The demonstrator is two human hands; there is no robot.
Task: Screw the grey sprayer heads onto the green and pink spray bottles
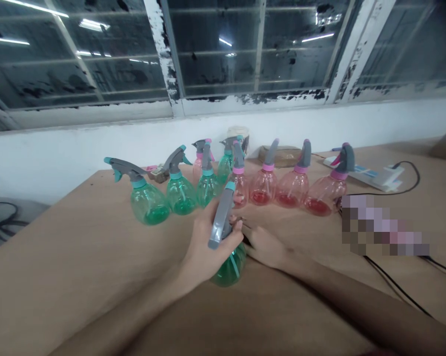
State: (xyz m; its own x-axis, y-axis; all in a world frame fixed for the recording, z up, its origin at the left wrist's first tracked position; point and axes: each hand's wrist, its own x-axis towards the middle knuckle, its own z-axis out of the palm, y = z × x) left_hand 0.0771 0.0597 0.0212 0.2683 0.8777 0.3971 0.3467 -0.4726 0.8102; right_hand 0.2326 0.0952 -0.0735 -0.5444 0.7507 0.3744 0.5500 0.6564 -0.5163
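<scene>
The left hand grips a green bottle, nozzle toward 1 o'clock. Right hand at its 3 o'clock, grip unclear.

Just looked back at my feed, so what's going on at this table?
The left hand grips a green spray bottle around its upper part. The right hand is close beside it; whether its fingers touch is unclear. Beyond them on the table, three green bottles stand left of four pink ones, with two more behind.
</scene>
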